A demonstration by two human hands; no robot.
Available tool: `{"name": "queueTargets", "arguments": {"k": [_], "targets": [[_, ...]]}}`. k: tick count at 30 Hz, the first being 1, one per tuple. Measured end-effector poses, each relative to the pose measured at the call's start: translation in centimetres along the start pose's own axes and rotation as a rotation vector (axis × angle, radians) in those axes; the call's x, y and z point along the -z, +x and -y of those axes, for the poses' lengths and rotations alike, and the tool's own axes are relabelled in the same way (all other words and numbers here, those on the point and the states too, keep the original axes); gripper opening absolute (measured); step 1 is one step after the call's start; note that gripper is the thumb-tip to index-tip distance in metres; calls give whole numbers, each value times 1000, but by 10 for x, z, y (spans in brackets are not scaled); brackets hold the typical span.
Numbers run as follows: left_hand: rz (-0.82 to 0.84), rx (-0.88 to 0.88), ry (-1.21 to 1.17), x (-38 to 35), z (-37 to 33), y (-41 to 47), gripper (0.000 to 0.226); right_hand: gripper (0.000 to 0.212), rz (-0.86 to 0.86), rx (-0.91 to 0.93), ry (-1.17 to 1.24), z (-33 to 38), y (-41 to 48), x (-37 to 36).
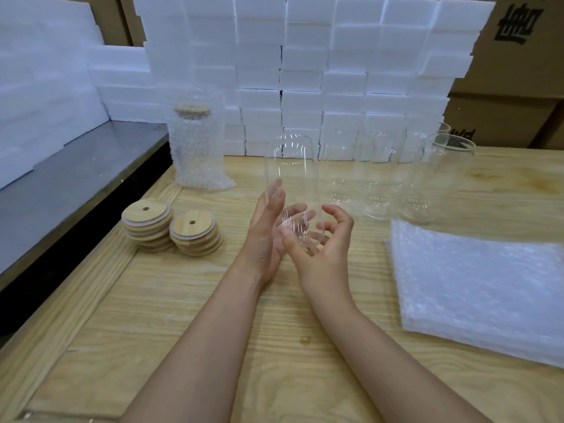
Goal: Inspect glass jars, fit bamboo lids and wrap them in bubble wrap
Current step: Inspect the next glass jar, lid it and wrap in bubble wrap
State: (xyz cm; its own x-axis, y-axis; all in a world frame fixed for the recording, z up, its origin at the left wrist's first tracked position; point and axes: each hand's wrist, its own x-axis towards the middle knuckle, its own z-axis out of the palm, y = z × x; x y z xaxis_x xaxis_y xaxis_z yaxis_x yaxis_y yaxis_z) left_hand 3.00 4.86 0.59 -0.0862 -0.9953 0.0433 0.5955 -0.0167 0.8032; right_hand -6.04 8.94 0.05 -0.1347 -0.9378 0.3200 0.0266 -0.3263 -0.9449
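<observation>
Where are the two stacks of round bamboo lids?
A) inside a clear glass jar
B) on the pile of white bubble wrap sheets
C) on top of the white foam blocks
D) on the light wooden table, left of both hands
D: the round bamboo lids rest on the light wooden table, left of the left hand and right hand holding a clear glass jar.

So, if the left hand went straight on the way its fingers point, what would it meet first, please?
Its straight fingers already lie along the glass jar held by the right hand. Sliding on past it, the left hand would probably reach the white foam blocks behind; depth is unclear.
</observation>
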Motion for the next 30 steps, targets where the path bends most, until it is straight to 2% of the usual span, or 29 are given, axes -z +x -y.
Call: {"name": "queueTargets", "arguments": {"k": [4,9,11,14,16,23,27,30], "targets": [[15,-6,2,0,0,0,105,48,-35,-24,91,-1,1,1],[-3,31,-36,1,-2,0,76,29,-19,-153,309,-3,2,0],[27,61,-61,2,-1,1,76,23,-20,-186,387,-3,3,0],[83,90,-43,2,-2,-1,82,32,-64,-266,488,-5,4,-2],[121,108,-3,2,-2,-1,76,24,-96,-306,535,-5,4,-3],[112,95,134,3,3,2,70,32,-98,-325,471,-5,5,-3],[32,64,128,3,3,3,61,28,-71,-231,303,-5,4,-2],[-37,34,74,3,1,3,60,58,-22,-114,120,-4,3,1]]}}
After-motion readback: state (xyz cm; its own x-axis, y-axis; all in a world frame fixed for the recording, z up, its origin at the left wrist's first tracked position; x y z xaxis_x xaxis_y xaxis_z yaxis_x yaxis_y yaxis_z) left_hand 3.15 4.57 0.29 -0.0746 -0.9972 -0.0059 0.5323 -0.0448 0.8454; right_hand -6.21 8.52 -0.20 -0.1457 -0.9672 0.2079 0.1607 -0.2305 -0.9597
